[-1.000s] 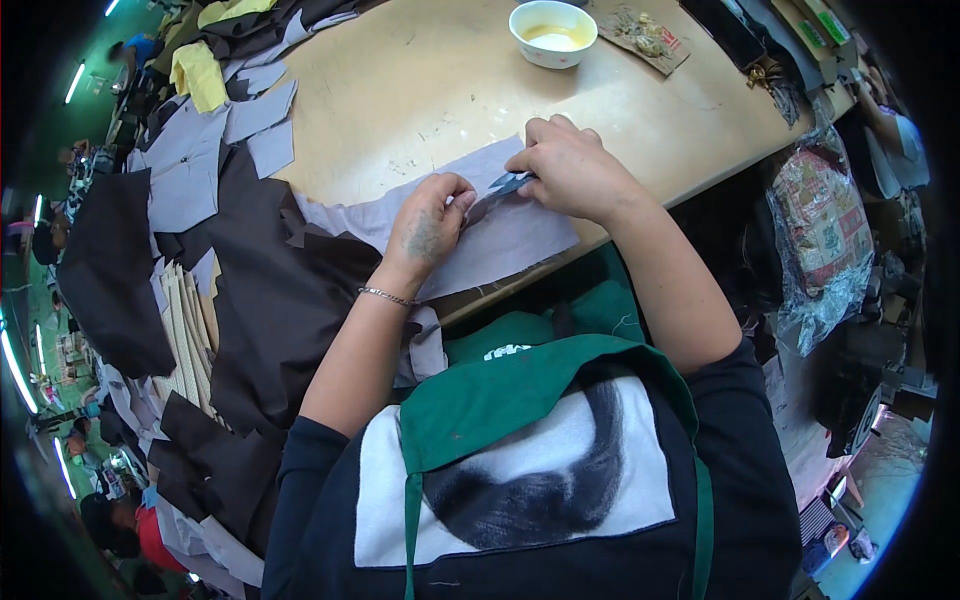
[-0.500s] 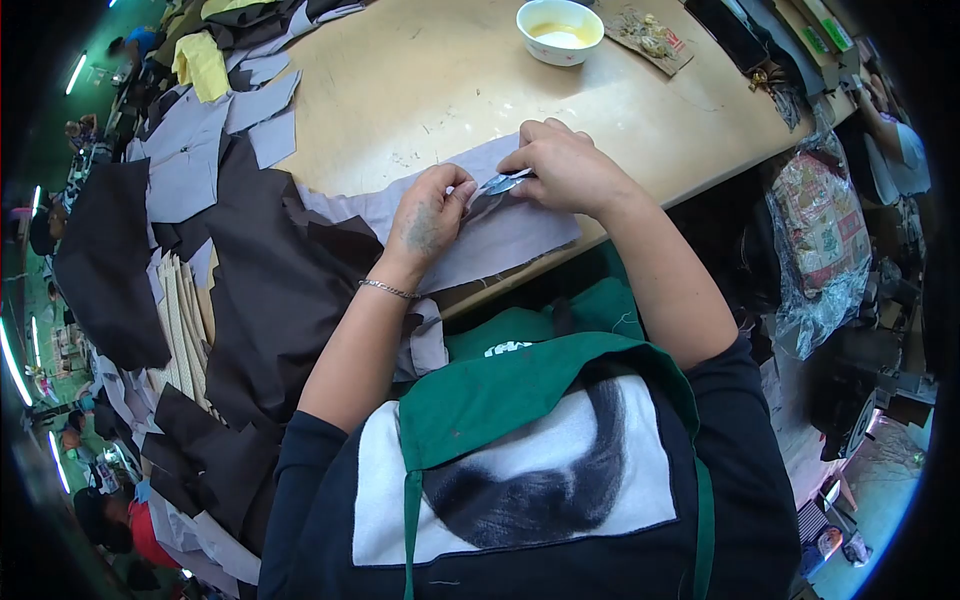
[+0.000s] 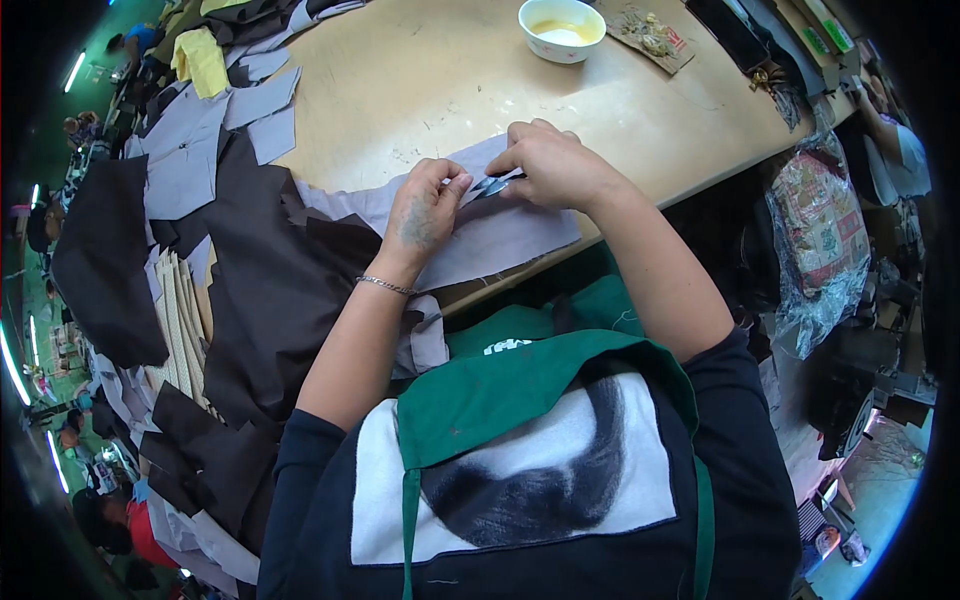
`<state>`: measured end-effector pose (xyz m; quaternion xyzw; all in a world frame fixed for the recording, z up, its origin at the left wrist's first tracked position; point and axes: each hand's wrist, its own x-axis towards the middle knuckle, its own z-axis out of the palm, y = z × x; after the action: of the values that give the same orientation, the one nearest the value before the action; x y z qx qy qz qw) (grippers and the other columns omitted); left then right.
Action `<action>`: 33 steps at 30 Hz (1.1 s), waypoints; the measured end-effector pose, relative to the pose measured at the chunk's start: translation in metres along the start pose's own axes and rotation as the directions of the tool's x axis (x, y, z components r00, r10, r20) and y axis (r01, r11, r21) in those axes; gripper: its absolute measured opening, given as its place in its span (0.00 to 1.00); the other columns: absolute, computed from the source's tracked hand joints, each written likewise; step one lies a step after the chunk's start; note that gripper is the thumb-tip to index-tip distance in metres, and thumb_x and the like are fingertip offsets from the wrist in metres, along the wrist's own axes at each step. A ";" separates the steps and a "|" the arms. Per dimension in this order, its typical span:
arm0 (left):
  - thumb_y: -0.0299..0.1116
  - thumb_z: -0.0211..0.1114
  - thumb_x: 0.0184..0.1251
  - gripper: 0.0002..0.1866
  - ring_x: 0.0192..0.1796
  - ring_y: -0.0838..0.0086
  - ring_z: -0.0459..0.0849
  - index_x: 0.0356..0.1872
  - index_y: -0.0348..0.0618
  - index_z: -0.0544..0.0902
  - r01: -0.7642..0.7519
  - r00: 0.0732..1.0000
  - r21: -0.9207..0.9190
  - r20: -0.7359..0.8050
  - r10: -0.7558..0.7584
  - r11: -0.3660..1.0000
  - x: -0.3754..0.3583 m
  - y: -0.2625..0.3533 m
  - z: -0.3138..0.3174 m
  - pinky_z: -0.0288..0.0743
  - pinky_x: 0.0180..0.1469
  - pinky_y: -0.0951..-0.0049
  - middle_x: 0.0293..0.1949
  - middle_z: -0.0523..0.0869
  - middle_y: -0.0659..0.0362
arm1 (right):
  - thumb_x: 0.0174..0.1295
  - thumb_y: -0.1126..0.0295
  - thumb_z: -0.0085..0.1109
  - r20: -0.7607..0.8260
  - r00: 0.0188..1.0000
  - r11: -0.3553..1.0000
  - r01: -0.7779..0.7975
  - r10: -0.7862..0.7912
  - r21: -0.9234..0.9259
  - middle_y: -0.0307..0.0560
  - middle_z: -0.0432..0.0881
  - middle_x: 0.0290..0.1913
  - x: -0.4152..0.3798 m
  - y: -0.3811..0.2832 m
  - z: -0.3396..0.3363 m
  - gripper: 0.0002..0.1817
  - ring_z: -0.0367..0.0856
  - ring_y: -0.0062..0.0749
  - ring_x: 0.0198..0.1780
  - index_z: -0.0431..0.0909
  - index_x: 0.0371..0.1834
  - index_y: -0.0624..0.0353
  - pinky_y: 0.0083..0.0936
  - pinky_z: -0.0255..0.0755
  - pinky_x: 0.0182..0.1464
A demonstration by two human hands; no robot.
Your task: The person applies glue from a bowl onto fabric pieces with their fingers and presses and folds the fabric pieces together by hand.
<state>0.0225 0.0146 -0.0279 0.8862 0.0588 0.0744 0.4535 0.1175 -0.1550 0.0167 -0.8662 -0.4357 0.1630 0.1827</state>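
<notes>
A strip of pale lilac fabric (image 3: 510,240) lies along the table's front edge beneath both hands. My left hand (image 3: 425,205), with a chain bracelet at its wrist, is closed in a pinch at the fabric; a small pale bit shows by its fingertips, too small to name. From the right, my right hand (image 3: 555,165) is closed around small metal thread snips (image 3: 490,187), whose blades point at the left fingertips. The blade tips lie just beside the left thumb, over the fabric. Dark brown fabric (image 3: 270,290) is heaped left of my left forearm.
A white bowl (image 3: 562,45) with a yellowish inside stands at the table's back, beside a flattened brown packet (image 3: 650,38). More lilac pieces (image 3: 185,160) and a yellow cloth (image 3: 200,62) lie at left. A plastic-wrapped bundle (image 3: 820,225) hangs at right.
My right hand has shifted slightly left, bringing the snips closer to my left fingertips. My left hand has risen a little. The fabric lies nearly as before.
</notes>
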 end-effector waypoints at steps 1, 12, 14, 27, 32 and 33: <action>0.30 0.60 0.65 0.07 0.33 0.75 0.77 0.33 0.36 0.77 -0.044 0.999 0.044 -0.014 0.045 0.998 0.000 0.005 -0.002 0.71 0.38 0.76 0.31 0.78 0.58 | 0.48 0.65 0.67 -0.018 1.000 1.000 0.018 -0.018 -0.001 0.44 0.75 0.39 0.001 -0.001 0.002 0.17 0.72 0.40 0.50 0.83 0.45 0.43 0.34 0.68 0.51; 0.30 0.61 0.63 0.06 0.40 0.69 0.77 0.33 0.37 0.78 -0.143 0.987 0.080 -0.058 0.148 0.986 0.001 0.003 -0.006 0.69 0.46 0.73 0.35 0.79 0.56 | 0.49 0.65 0.67 -0.019 0.998 0.996 0.053 -0.051 0.077 0.45 0.75 0.37 0.007 0.002 0.013 0.15 0.72 0.40 0.48 0.84 0.42 0.43 0.33 0.69 0.50; 0.30 0.61 0.64 0.06 0.41 0.70 0.77 0.34 0.37 0.78 -0.136 0.988 0.081 -0.064 0.141 0.987 0.000 0.004 -0.008 0.69 0.46 0.74 0.35 0.79 0.57 | 0.48 0.66 0.67 -0.037 0.998 0.994 0.048 -0.044 0.103 0.45 0.75 0.36 0.006 0.006 0.014 0.15 0.72 0.40 0.47 0.84 0.43 0.44 0.33 0.69 0.49; 0.25 0.50 0.66 0.08 0.27 0.67 0.70 0.28 0.33 0.72 -0.017 0.999 0.080 -0.030 0.019 0.997 -0.100 0.041 -0.102 0.65 0.33 0.71 0.24 0.70 0.54 | 0.53 0.63 0.64 -0.464 0.845 0.960 -0.276 0.267 0.049 0.47 0.74 0.38 -0.017 0.099 -0.015 0.18 0.73 0.40 0.45 0.81 0.48 0.52 0.34 0.69 0.49; 0.27 0.59 0.56 0.06 0.30 0.54 0.76 0.25 0.35 0.75 0.322 0.799 0.595 0.246 -0.548 0.736 -0.245 0.024 -0.151 0.69 0.33 0.60 0.26 0.74 0.45 | 0.52 0.61 0.64 -0.608 0.731 0.870 -0.476 0.311 -0.128 0.43 0.74 0.40 -0.031 0.148 -0.010 0.20 0.72 0.40 0.48 0.79 0.51 0.46 0.40 0.69 0.48; 0.27 0.61 0.53 0.04 0.34 0.53 0.78 0.28 0.38 0.77 0.372 0.653 0.702 0.267 -0.709 0.607 -0.277 0.018 -0.153 0.72 0.37 0.59 0.28 0.77 0.47 | 0.52 0.61 0.64 -0.612 0.731 0.878 -0.463 0.302 -0.119 0.43 0.74 0.39 -0.031 0.152 -0.009 0.20 0.72 0.40 0.46 0.80 0.51 0.46 0.39 0.69 0.48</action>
<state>-0.2777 0.0785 0.0534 0.8996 0.2305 -0.3385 0.1517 0.2095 -0.2664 -0.0416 -0.9615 -0.1878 -0.1320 0.1510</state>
